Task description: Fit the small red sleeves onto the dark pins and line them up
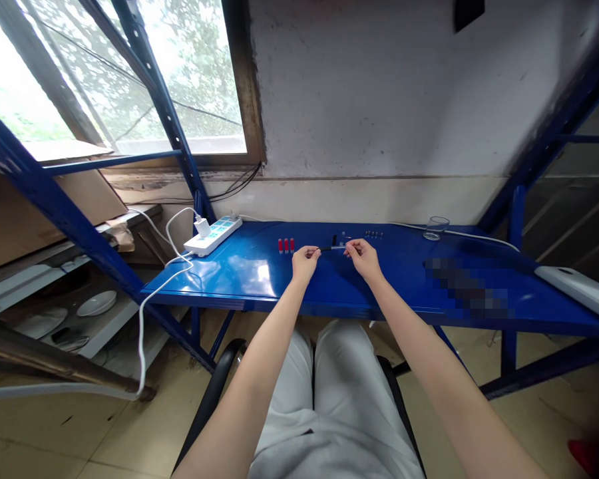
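A thin pen-like rod (332, 248) spans the gap between my hands just over the blue table, black toward the left and pale silvery toward the right. My left hand (305, 262) pinches its dark end. The fingers of my right hand (364, 258) are closed at the pale end. Whether it is one piece or two fitted together is too small to tell. Behind it a short black piece (334, 239) stands near some tiny clear parts (343, 235). Left of my hands, several red cylinders with pale lower ends (286, 246) form a row.
Several tiny pieces (374, 234) lie behind my right hand. A drinking glass (436, 228) stands at the back right, beside a white cable. On the left is a power strip (213, 235) with a plug. A blurred-out dark item (466, 286) and a white object (579, 286) occupy the right side.
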`<state>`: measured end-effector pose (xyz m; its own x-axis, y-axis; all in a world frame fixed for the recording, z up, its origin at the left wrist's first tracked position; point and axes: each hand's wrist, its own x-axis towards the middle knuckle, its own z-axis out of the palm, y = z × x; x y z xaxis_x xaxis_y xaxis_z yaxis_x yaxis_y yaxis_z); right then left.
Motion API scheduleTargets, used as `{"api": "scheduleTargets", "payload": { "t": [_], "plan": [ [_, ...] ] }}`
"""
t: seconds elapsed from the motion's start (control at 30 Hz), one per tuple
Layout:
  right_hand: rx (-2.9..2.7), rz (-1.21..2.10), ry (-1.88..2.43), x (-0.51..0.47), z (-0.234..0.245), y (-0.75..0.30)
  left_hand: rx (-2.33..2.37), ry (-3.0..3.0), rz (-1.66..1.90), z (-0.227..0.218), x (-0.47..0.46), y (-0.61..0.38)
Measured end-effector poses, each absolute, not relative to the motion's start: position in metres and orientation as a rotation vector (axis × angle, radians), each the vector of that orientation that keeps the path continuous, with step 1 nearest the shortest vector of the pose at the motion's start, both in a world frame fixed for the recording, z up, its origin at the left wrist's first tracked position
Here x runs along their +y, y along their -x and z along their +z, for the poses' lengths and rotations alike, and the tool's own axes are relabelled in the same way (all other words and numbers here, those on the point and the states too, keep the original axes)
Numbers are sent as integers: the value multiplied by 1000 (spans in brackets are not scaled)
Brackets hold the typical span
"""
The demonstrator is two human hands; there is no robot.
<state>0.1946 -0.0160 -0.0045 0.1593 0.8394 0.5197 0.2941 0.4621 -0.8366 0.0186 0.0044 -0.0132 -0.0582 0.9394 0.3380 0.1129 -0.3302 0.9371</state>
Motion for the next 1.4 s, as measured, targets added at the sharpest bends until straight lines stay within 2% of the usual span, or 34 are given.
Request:
{"api": "scheduleTargets", "payload": {
  "t": [0.33,1.4],
  "plan": [
    [-1444,682,1008,-14,-7,-191,1015,-1688,1384,-6,-4,-21],
    [-1475,655,1045,-16,-7,-191,1020,-1815,1373,-4,-5,-26]
  ]
}}
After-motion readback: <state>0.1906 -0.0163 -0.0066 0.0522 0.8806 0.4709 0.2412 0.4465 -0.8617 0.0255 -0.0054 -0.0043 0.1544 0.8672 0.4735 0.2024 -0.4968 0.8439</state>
